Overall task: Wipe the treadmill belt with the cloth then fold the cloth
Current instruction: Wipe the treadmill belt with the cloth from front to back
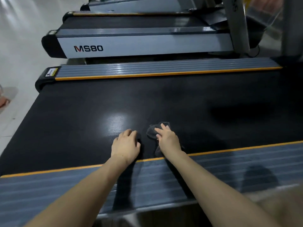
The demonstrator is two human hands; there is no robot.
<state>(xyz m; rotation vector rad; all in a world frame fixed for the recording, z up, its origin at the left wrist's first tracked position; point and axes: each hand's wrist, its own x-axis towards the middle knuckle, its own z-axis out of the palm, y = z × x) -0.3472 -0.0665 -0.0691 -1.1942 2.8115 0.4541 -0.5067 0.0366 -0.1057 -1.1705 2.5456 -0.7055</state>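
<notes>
The black treadmill belt (82, 115) fills the middle of the head view, with a bright glare patch left of centre. A small dark grey cloth (152, 131) lies bunched on the belt near its front edge. My right hand (167, 140) rests on top of the cloth, fingers spread flat and pressing it down; part of the cloth shows beyond the fingertips and beside the wrist. My left hand (125, 145) rests on the bare belt just left of the cloth, fingers curled down, holding nothing.
Grey ribbed side rails with orange trim border the belt at the front (229, 169) and at the back (164, 69). A second treadmill marked MS80 (131, 45) stands behind, with uprights at the top right. Pale floor (16, 63) lies to the left.
</notes>
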